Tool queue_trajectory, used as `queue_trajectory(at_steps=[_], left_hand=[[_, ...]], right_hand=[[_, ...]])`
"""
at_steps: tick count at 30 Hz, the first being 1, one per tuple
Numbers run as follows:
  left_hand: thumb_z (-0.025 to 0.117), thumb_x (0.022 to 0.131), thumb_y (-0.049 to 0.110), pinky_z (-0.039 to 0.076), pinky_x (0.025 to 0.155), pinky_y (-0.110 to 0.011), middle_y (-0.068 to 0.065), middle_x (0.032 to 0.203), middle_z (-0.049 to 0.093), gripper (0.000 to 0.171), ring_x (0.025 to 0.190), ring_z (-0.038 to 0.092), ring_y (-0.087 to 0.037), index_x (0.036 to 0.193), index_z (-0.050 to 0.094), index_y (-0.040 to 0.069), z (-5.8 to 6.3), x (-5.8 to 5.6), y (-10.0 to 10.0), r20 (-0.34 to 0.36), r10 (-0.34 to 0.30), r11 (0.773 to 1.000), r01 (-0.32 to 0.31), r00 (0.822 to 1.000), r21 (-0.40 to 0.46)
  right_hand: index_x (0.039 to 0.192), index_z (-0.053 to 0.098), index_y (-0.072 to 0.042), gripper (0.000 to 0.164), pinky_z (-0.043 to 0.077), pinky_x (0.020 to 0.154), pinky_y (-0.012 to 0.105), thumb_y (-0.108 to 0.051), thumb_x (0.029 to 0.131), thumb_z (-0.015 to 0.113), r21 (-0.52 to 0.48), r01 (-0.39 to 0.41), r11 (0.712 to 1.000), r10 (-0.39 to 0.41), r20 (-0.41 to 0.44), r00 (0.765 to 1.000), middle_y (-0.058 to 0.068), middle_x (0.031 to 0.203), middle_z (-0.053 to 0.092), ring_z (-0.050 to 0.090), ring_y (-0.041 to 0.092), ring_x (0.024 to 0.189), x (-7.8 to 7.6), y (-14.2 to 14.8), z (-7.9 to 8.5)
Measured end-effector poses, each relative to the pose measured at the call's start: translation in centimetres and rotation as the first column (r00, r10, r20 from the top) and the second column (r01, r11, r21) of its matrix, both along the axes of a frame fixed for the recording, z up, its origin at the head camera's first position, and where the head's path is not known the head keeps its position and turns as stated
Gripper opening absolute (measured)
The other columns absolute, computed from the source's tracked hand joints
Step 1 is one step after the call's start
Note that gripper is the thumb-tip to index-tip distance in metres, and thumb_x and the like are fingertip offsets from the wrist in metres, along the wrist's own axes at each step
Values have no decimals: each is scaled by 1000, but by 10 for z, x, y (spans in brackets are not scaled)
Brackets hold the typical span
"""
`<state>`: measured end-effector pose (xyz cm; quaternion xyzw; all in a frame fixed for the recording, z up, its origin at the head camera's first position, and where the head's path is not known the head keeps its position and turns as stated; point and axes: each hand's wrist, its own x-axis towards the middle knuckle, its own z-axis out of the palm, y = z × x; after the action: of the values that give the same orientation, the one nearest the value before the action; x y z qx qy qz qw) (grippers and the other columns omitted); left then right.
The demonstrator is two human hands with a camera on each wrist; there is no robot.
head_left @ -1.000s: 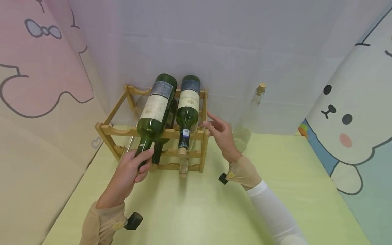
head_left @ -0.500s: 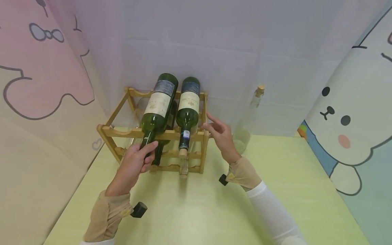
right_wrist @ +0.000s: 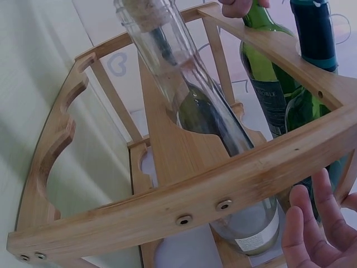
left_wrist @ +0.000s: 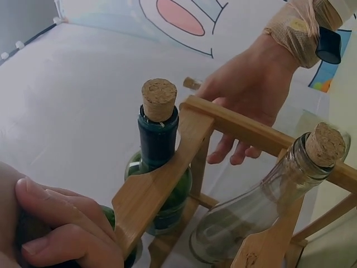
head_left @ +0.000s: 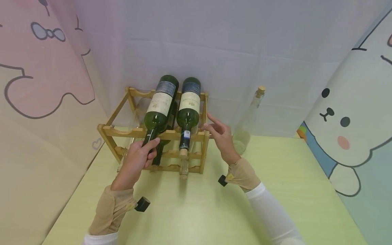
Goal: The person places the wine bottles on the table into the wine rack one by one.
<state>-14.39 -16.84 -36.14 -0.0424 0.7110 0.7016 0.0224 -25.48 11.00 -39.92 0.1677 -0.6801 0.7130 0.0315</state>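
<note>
My left hand (head_left: 136, 161) grips the neck of a green wine bottle (head_left: 160, 102) that lies slanted on the top tier of a wooden wine rack (head_left: 168, 135). Its base points to the back wall and its neck toward me. Beside it on the same tier lies a second green wine bottle (head_left: 188, 100), its cork facing forward. My right hand (head_left: 225, 141) is at the rack's right side, fingertips right at the end rail. In the right wrist view its loosely bent fingers (right_wrist: 298, 229) show below that rail, holding no bottle.
Lower in the rack lie a dark wine bottle (head_left: 158, 154) and a corked clear bottle (left_wrist: 240, 218). Another clear glass bottle (head_left: 245, 122) with a cork stands right of the rack on the yellow-green table (head_left: 190, 211). A white curtain (head_left: 214, 44) hangs close behind.
My left hand has moved forward and slightly right, and the bottle it holds has shifted a little right, nearer the second bottle. The right hand has stayed at the rack's side.
</note>
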Motion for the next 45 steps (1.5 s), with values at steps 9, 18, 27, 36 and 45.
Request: queue_trajectory(at_steps=[9,18,27,36,45], left_hand=[[63,110,34,30,48,-21,5,64,43,38,50,35,-6,97,53,-1,1,-2,-1,11,10,1000,-10,1000,-7],[60,111,37,29,48,-20,4,66,42,40,50,34,-6,106,51,-2,5,-6,1,15,-23,1000,23,1000,-3],[50,114,32,33,50,-19,3,69,44,31,51,38,-6,114,50,1,8,-10,-7,33,-169,982,165,985,87],[43,117,43,44,56,-21,-3,95,66,49,64,56,-9,142,51,1,-6,10,-16,-44,-305,896,303,951,324],[45,118,37,29,50,-20,7,68,39,39,50,36,-4,126,51,-1,-17,17,-14,-118,-283,893,306,952,328]], right_hand=[[158,53,-8,52,56,82,29,-18,109,66,-7,-3,1000,3,7,1000,27,112,75,66,45,120,-1,1,-2],[159,52,-9,52,57,82,30,-17,109,65,-22,-7,1000,7,1,1000,23,110,76,65,47,121,-1,0,-2],[160,50,-7,52,58,82,29,-15,110,63,-19,-18,1000,18,2,1000,-9,96,77,72,24,111,-1,0,-2],[160,49,-9,52,56,82,29,-17,111,62,-6,-25,1000,25,7,1000,-12,96,77,71,18,110,-1,0,-3],[160,51,-12,52,54,81,29,-17,110,63,-18,-16,1000,16,1,1000,-11,94,77,70,13,106,-2,-1,-5]])
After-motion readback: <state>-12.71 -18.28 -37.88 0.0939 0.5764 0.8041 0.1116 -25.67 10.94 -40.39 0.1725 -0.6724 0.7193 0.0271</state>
